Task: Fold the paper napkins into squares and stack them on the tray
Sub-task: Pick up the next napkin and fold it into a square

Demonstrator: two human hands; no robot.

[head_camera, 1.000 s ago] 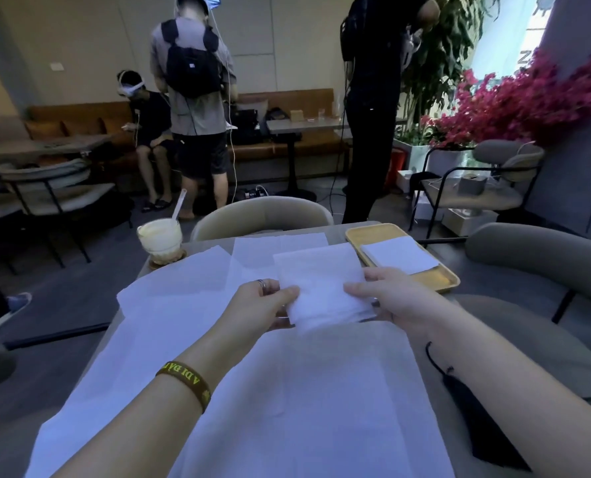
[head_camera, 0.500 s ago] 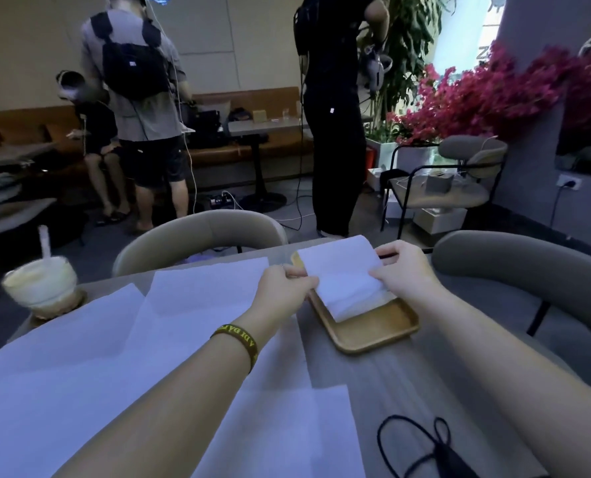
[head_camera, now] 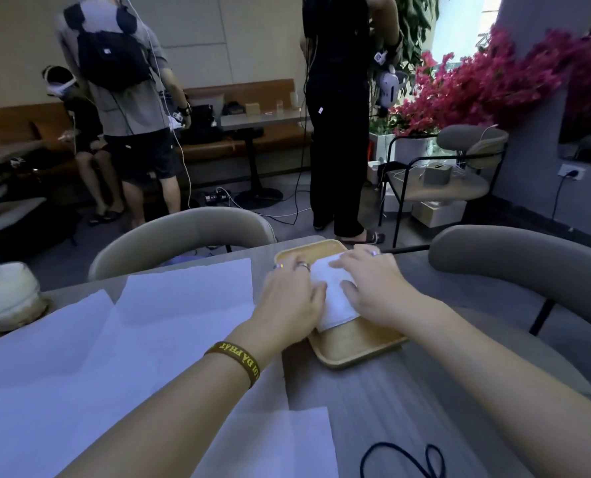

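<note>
Two hands lie flat on a folded napkin (head_camera: 333,291) in the head view, the only view there is. The napkin sits inside the wooden tray (head_camera: 356,350), toward its middle, and the tray stands on the grey table (head_camera: 390,408) just right of the loose sheets (head_camera: 170,322) not yet folded. The left hand (head_camera: 289,301) covers the napkin's left side with its fingers straight and spread, gripping nothing. The right hand (head_camera: 373,288) rests on the right side, fingers stretched across the far edge and thumb lying along the paper, also holding nothing. A cup (head_camera: 4,294) stands at the far left of the table and a black cord (head_camera: 401,457) lies near the front edge.

The napkin looks thin, light and limp. It should crease readily, tear if tugged, and slide or spring open under a careless touch. Pinching two opposite edges with fingertips seems the safest hold, with flat palms for pressing it square.

Compared with half a second ago, the napkin is no longer pinched between both hands in the air above the tray. It now lies down on the tray, and the pinching fingers have flattened onto it. A second ago the hands held it over the flat sheets.
</note>
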